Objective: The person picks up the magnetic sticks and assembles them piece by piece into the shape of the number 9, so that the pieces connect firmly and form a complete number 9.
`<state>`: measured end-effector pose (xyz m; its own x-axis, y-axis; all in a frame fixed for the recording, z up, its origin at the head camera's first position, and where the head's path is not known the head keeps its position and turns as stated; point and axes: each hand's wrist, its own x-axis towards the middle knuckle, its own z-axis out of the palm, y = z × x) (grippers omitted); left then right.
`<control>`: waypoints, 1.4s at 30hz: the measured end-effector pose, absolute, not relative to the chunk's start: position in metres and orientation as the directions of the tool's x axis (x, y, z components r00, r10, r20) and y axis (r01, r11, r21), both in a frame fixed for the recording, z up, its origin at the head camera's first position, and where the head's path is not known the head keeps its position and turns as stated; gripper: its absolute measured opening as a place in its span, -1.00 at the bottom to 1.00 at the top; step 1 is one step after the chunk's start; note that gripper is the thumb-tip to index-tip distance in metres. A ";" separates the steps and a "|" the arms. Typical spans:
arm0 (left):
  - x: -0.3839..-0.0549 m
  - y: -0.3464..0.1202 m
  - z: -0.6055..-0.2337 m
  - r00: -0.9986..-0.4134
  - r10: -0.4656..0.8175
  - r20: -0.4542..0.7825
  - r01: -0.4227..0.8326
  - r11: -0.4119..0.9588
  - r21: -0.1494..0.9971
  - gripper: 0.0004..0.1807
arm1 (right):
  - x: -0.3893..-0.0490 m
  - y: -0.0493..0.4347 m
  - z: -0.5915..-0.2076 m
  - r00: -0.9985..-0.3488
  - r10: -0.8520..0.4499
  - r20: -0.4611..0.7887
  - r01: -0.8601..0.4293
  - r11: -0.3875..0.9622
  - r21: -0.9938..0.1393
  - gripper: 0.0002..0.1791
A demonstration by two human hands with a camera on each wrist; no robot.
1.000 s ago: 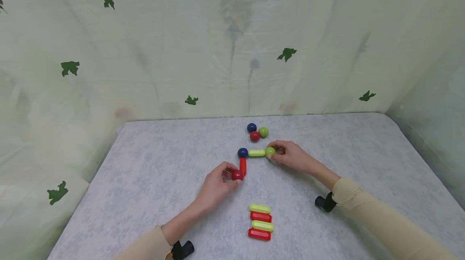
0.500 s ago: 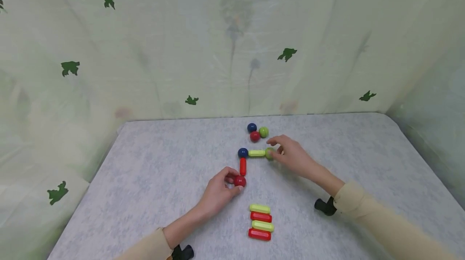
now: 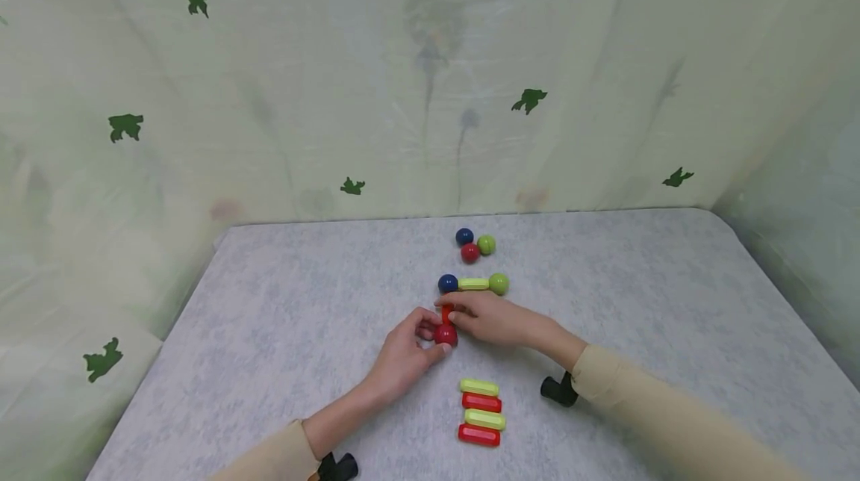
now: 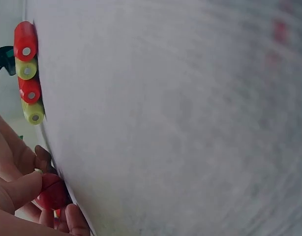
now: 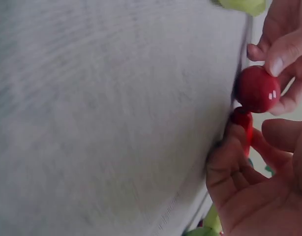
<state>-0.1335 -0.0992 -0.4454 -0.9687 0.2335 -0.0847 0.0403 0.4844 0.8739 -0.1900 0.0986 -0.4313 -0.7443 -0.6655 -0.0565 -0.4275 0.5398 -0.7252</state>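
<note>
My left hand (image 3: 405, 352) pinches a red ball (image 3: 446, 335) between thumb and fingers at the near end of a red magnetic rod (image 3: 446, 314). Fingers of my right hand (image 3: 493, 319) come over that rod from the right and grip it, partly covering it. In the right wrist view the red ball (image 5: 258, 89) meets the rod's end (image 5: 243, 118). Beyond the rod's far end sits a dark blue ball (image 3: 448, 284). From there a yellow-green rod (image 3: 473, 284) runs right to a green ball (image 3: 499, 284), untouched.
Farther back, a blue ball (image 3: 464, 237), a red ball (image 3: 469, 253) and a green ball (image 3: 487, 244) cluster together. Several red and yellow-green rods (image 3: 480, 420) lie stacked side by side nearer me, metal discs in their ends. A patterned cloth wall (image 3: 282, 92) rises behind the table.
My right hand has let go of the green ball and moved left and nearer, onto the red rod. The left hand has shifted the red ball slightly nearer me, in line with the rod.
</note>
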 end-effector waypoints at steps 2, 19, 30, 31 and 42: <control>-0.135 -0.099 -0.446 -0.968 0.235 -0.085 0.035 0.465 0.884 -0.67 | -0.191 0.095 -0.433 -0.744 -0.667 -0.051 -0.435 0.540 -0.721 -0.67; -0.136 -0.096 -0.442 -0.963 0.245 -0.112 -0.009 0.386 0.923 -0.67 | -0.178 0.105 -0.425 -0.788 -0.615 -0.026 -0.394 0.537 -0.746 -0.63; -0.132 -0.091 -0.438 -0.960 0.166 -0.227 -0.168 0.310 0.936 -0.65 | -0.139 0.128 -0.418 -0.774 -0.615 -0.153 -0.322 0.590 -0.740 -0.66; -0.131 -0.090 -0.437 -0.961 0.156 -0.230 -0.175 0.303 0.937 -0.65 | -0.136 0.129 -0.417 -0.767 -0.620 -0.166 -0.315 0.589 -0.744 -0.66; -0.131 -0.093 -0.438 -0.963 0.185 -0.196 -0.132 0.313 0.941 -0.64 | -0.114 0.130 -0.419 -0.728 -0.646 -0.228 -0.352 0.638 -0.684 -0.65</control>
<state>-0.1310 -0.0930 -0.4380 -0.9630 0.1846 -0.1965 -0.1318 0.3131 0.9405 -0.1136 0.1302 -0.4190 -0.7283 -0.6462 -0.2280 -0.3524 0.6385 -0.6842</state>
